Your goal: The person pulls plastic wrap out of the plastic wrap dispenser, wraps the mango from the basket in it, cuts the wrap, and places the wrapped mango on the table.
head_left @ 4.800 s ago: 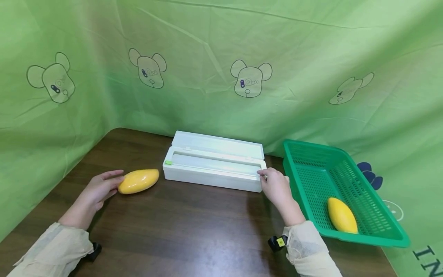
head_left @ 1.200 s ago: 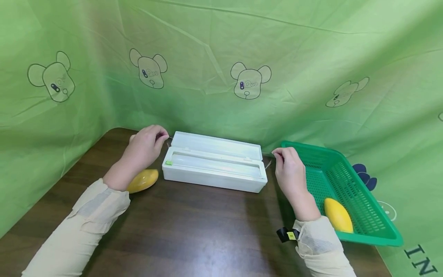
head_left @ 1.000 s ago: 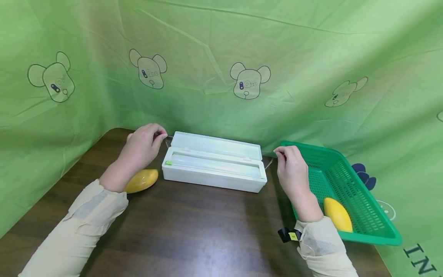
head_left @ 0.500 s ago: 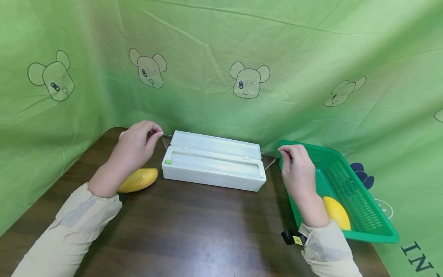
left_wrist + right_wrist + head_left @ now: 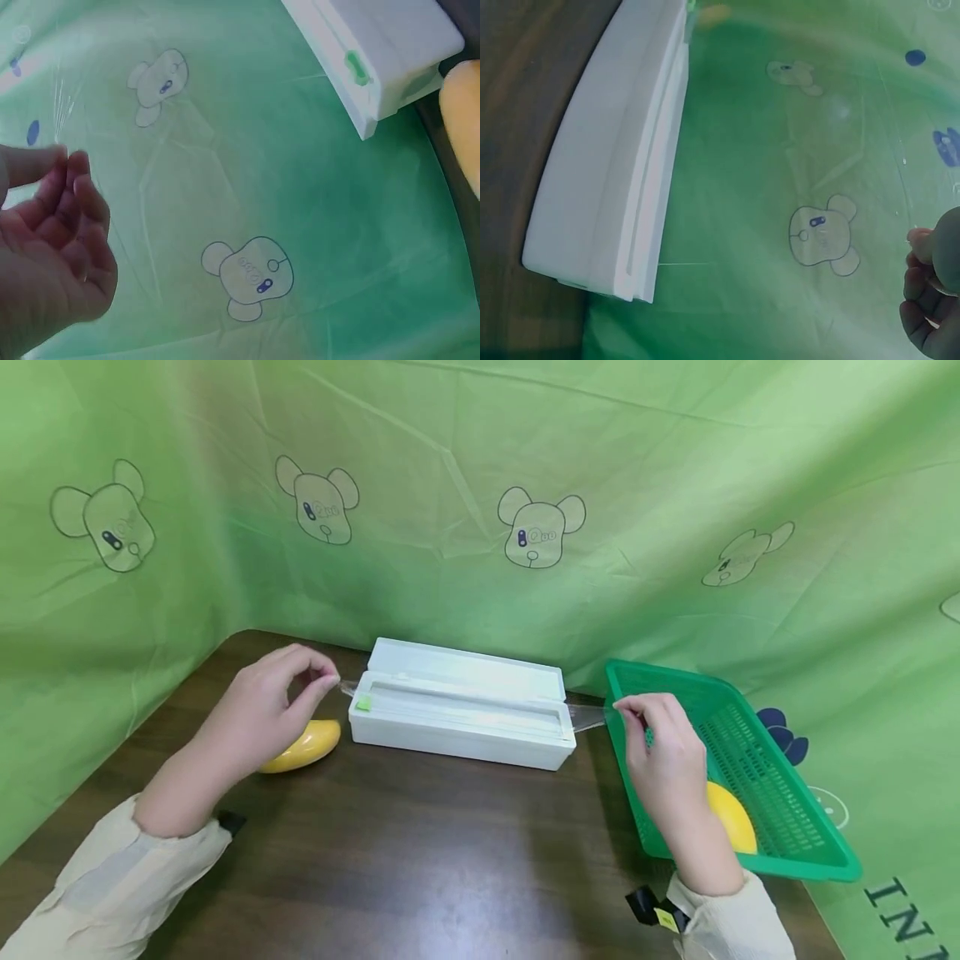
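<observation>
A white cling film dispenser [image 5: 457, 745] stands on the table with its lid tipped back and a green tab at its left end. Clear cling film [image 5: 587, 717] stretches across it between both hands, visible past either end. My left hand [image 5: 258, 714] pinches one corner of the film between thumb and fingers; in the left wrist view, creases [image 5: 64, 109] run from those fingertips. At the other corner, my right hand [image 5: 670, 764] pinches the film beside the basket's left rim. A yellow mango [image 5: 311, 745] lies under the left hand, partly hidden by it.
A green perforated basket [image 5: 806, 867] sits at the right, holding another yellow mango [image 5: 729, 818] partly hidden by the right wrist. Behind the brown table [image 5: 450, 843] hangs a green curtain [image 5: 420, 568] with bear-head prints, close behind the dispenser's lid.
Earlier the left hand was at the mango and the right at the dispenser's edge. Both then held the film behind the dispenser; they have since spread apart and come lower, nearer the person.
</observation>
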Demonstrator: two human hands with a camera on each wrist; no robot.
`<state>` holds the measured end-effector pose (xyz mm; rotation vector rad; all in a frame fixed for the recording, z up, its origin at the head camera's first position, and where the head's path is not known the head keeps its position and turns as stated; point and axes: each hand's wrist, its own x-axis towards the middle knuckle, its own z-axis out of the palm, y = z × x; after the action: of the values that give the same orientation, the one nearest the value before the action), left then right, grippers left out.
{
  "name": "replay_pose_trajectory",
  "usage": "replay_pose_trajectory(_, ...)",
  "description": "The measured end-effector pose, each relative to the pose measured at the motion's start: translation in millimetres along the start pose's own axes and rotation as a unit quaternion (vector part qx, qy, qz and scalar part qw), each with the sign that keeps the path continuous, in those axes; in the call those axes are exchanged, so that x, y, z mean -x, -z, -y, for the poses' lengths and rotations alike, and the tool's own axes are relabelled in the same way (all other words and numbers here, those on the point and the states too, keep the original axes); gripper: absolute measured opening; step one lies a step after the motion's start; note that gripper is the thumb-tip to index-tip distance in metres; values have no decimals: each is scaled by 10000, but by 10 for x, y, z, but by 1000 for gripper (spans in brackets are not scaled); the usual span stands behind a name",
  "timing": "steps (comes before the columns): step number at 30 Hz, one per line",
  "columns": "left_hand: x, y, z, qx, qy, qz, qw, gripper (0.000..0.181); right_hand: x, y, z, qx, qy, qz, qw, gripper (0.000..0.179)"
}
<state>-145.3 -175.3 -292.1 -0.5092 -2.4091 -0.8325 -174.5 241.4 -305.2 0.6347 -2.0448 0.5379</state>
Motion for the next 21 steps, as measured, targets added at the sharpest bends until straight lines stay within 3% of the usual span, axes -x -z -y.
replay_pose_trajectory(2, 100, 23, 0, 87, -92, 129, 9998, 8, 71, 63, 22, 51, 16, 205, 9998, 21)
replay_pose_trajectory(4, 204, 39, 12, 149, -163, 289, 9993, 13, 156, 128, 38, 64, 91, 417, 9991, 6)
replay_pose_trajectory(5, 259, 41, 21, 177, -166, 387, 9990, 15, 200, 161, 48, 80, 143, 528, 9985, 9)
replay_pose_trajectory(9, 501, 11, 74, 182, -41, 770, 9969, 24, 379, 260, 105, 30, 517, 803, 9954, 50)
replay_pose_trajectory(11, 625, -32, 109, 165, 57, 944, 9954, 28, 474, 301, 149, -25, 619, 1023, 9928, 54)
replay_pose_trajectory(16, 848, -175, 206, 328, 252, 1414, 9891, 30, 730, 369, 213, -257, 777, 1719, 9817, 53)
replay_pose_trajectory(21, 926, -327, 296, 471, 452, 2095, 9756, 19, 920, 319, 159, -619, 1222, 2265, 9643, 47)
